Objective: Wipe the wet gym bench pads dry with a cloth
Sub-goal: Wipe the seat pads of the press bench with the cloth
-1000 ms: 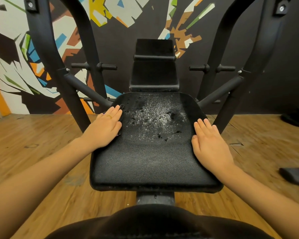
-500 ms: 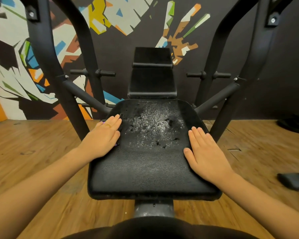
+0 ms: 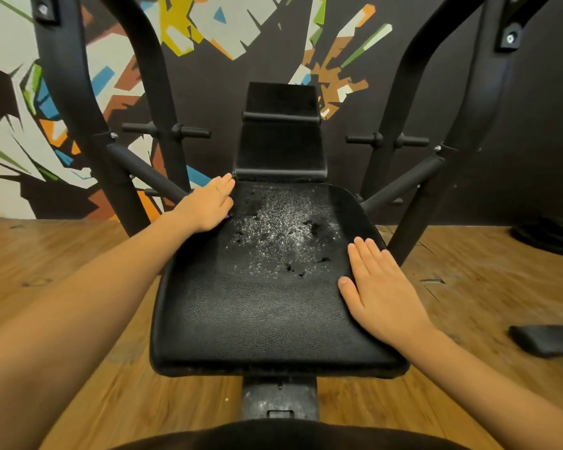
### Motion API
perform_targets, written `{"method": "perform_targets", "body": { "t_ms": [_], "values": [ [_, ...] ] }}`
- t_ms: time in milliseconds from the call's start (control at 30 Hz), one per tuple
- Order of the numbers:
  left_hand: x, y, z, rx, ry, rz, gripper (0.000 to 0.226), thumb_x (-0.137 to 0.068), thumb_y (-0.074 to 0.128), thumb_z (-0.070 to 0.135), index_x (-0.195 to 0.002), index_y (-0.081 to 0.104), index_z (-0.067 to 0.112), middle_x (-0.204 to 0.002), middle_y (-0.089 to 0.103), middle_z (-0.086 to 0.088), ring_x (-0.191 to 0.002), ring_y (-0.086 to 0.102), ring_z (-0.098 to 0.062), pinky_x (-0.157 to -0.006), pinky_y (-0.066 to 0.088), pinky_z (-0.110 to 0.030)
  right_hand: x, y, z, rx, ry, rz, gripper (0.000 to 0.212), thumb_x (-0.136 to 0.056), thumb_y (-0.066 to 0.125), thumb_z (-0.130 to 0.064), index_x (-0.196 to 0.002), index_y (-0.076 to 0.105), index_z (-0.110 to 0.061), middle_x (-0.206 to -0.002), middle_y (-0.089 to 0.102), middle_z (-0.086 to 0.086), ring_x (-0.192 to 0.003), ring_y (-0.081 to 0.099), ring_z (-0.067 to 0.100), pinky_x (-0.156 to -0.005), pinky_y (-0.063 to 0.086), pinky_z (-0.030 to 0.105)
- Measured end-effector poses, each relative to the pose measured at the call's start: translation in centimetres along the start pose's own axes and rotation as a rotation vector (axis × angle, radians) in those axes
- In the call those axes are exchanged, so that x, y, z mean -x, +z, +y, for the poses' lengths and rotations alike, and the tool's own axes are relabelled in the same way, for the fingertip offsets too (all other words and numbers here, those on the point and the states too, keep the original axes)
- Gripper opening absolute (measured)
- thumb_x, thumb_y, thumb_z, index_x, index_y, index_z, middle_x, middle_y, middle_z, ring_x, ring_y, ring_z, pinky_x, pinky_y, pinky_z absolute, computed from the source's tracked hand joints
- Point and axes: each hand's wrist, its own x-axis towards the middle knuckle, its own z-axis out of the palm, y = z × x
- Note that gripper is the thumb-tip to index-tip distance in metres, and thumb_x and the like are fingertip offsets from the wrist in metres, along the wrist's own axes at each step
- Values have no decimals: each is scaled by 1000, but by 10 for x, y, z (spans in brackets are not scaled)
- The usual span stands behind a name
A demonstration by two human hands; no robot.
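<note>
My left hand point(image 3: 208, 204) lies flat, fingers straight and close together, on the far left corner of the black, pebble-textured, padded seat of the gym bench point(image 3: 257, 319), with its fingertips reaching the seam where the seat meets the back rest. A thin gold ring point(image 3: 217, 189) sits on one finger, and a tiny sliver of purple point(image 3: 227, 216) peeks out at the edge of the palm; it is too small for me to tell what it is. My right hand point(image 3: 381, 287) rests palm down on the right edge of the same seat, fingers extended and together, thumb spread toward the middle, holding nothing. Between the two hands, across the far half of the seat, a patch of glistening water droplets point(image 3: 280, 222) covers the leather, with a few darker blotches in it. The near half of the seat looks dull and smooth. Behind the seat stands the narrow black upright back pad point(image 3: 280, 151), tilted away from me. Thick black steel frame tubes point(image 3: 65, 92) rise on both sides. The bench stands on a brown wooden plank floor point(image 3: 62, 384), before a dark wall painted with a colourful angular mural point(image 3: 13, 108). A flat dark slab point(image 3: 550, 339) lies on the floor to the right, well apart from the bench.
</note>
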Motion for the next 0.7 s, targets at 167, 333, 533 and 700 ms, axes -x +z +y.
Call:
{"method": "perform_targets", "body": {
  "t_ms": [167,333,533,700],
  "values": [
    [67,9,5,-86,98,39,63,-104,24,37,-157,27,4,-166,21,-12,-152,24,-28,-121,20,-41,-1,-1,0,2,-3,10,76,-99,13,-53,-160,23,-8,-167,20,10,-155,14,24,-124,4,37],
    [80,14,-1,-82,85,12,69,-100,18,43,-159,24,8,-168,17,-8,-154,19,-23,-122,19,-42,-1,1,0,-3,3,19,76,-99,13,-53,-159,25,-7,-166,23,11,-155,16,24,-127,11,40],
    [6,5,2,-74,20,3,56,-110,32,25,-158,19,1,-168,10,-14,-154,14,-27,-121,22,-48,-1,3,0,6,8,32,75,-100,16,-52,-157,30,-5,-165,27,12,-154,20,26,-126,16,43],
    [-9,5,1,-44,-20,-10,57,-110,30,25,-160,12,4,-170,5,-9,-155,8,-22,-122,15,-42,0,3,0,6,5,32,75,-100,17,-51,-158,28,-7,-166,25,11,-154,18,25,-126,12,41]
  ]
}}
